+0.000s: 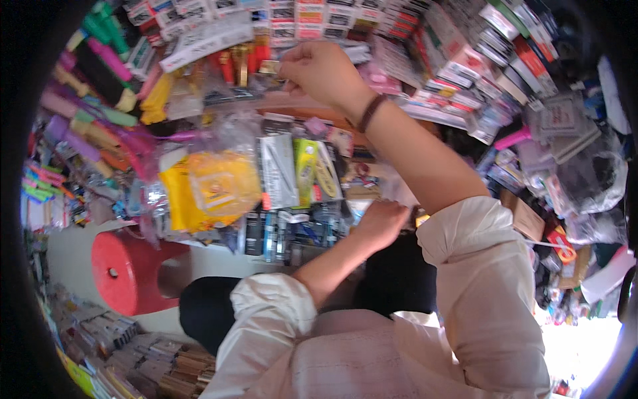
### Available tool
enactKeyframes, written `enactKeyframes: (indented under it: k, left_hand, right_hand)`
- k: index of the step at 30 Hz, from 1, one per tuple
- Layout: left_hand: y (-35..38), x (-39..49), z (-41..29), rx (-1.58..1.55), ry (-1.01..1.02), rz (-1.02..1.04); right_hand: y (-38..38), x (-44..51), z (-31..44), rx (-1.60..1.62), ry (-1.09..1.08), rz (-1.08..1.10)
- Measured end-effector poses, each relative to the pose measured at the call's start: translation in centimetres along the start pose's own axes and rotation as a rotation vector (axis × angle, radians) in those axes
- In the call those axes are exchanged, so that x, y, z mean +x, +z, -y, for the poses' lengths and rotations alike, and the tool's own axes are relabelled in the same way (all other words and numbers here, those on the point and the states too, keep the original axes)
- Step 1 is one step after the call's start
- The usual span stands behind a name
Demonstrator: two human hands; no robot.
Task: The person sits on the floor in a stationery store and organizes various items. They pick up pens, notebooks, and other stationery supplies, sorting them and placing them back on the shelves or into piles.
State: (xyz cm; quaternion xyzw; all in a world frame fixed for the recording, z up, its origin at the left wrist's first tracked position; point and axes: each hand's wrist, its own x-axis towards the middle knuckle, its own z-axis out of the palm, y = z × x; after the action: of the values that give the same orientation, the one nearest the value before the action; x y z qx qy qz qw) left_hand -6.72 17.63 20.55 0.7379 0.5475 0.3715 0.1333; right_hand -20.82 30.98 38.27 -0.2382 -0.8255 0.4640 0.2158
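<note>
My right hand [319, 72] reaches far forward over a crowded shelf, a dark band [371, 112] around its wrist. Its fingertips pinch together beside a small pale gold item [269, 67]; blur hides whether they grip it. Red and gold slim items [241, 65] stand just left of those fingers. Lower down, my left hand [381, 224] is curled with its knuckles up, close to a crumpled clear plastic bag [398, 183]. Its fingertips are hidden, so I cannot see what it holds. Left of it lie a white box [279, 172] and a yellow-green package [305, 169].
Rows of small printed boxes [309, 17] line the far side. A yellow plastic-wrapped packet [224, 187] lies left of centre. Coloured markers [102, 27] crowd the left, above a red plastic stool [119, 272]. Stacked boxes [461, 85] and bagged goods [588, 174] fill the right.
</note>
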Motion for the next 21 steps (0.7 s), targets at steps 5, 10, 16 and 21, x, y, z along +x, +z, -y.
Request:
enactKeyframes:
  k: [5, 10, 16, 21]
  left_hand:
    - [-0.8, 0.1, 0.3, -0.011, -0.110, 0.044]
    - [-0.7, 0.3, 0.8, -0.399, -0.344, -0.165]
    - [-3.0, 3.1, 0.9, -0.613, -0.414, -0.252]
    - [-4.9, 4.0, -0.2, -0.439, -0.325, -0.043]
  right_hand:
    - [-6.8, -13.0, -8.3, -0.090, 0.156, 0.279]
    - [-10.3, -26.7, -15.0, -0.144, 0.537, -0.214]
    - [-14.0, -30.9, -20.0, 0.333, 0.583, -0.520]
    - [-19.3, -23.3, -27.0, -0.246, 0.229, -0.481]
